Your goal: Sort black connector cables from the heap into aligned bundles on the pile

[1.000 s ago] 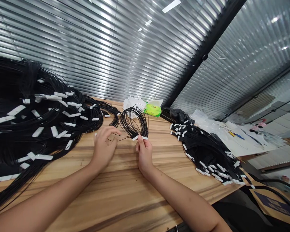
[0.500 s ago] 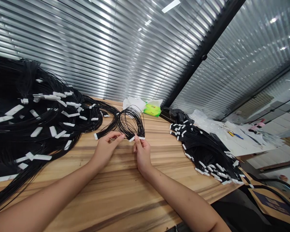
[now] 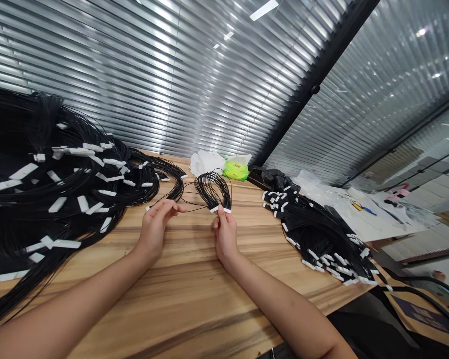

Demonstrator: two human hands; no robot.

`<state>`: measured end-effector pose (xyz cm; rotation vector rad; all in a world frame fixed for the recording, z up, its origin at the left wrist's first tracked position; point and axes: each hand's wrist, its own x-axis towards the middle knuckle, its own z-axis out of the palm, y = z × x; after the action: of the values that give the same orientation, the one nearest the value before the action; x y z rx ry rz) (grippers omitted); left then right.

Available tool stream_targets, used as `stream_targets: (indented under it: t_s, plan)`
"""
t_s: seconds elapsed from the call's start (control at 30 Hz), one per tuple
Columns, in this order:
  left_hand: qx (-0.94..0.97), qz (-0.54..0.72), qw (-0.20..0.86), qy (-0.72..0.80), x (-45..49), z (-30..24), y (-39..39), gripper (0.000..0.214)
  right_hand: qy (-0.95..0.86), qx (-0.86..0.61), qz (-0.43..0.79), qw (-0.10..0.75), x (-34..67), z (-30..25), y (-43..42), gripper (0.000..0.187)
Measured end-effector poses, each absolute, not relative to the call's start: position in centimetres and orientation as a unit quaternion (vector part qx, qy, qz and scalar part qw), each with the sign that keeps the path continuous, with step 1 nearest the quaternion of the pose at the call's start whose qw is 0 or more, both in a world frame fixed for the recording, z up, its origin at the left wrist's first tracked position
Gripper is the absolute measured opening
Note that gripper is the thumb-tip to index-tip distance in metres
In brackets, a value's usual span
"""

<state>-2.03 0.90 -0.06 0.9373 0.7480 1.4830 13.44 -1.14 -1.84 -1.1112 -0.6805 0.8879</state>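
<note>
A heap of black wires [image 3: 52, 189] with white connectors [image 3: 58, 204] covers the wooden desk [image 3: 194, 284]'s left end. The left hand [image 3: 155, 228] curls at a loose strand [image 3: 168, 205], its grip unclear; the right hand [image 3: 226, 235] closes on a small wire bundle [image 3: 211, 192], just left of a second heap [image 3: 322, 239].

Left forearm [image 3: 73, 296] and right forearm [image 3: 284, 306] extended forward, converging, wrists slightly bent, left hand [image 3: 154, 230] raised, fingers [image 3: 168, 206] curled rightward, right hand [image 3: 225, 236] held upright, thumb and forefinger [image 3: 221, 214] pinched closed, hands kept near, not touching
</note>
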Motion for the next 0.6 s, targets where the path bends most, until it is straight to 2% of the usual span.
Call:
stream_targets:
  t_s: [0.13,0.27,0.37,0.5,0.6]
  plan:
    - [0.415,0.633,0.557,0.342,-2.1,-0.1,1.1,0.029,-0.312,-0.504,0.4,0.699,13.3,-1.7,-1.4,0.038]
    - [0.434,0.615,0.508,0.419,-2.0,-0.4,1.4,0.022,-0.313,-0.504,0.405,0.695,13.0,-1.5,-1.8,0.039]
    - [0.478,0.636,0.411,0.446,-2.0,-0.8,1.6,0.041,-0.314,-0.5,0.416,0.692,12.8,-1.4,-2.0,0.039]
    - [0.607,0.596,0.243,0.466,-2.2,-0.9,1.2,0.023,-0.323,-0.498,0.418,0.688,12.6,-1.4,-2.2,0.04]
    - [0.684,0.543,0.232,0.428,-2.1,-0.7,0.7,0.024,-0.327,-0.498,0.42,0.684,12.4,-1.3,-2.3,0.04]
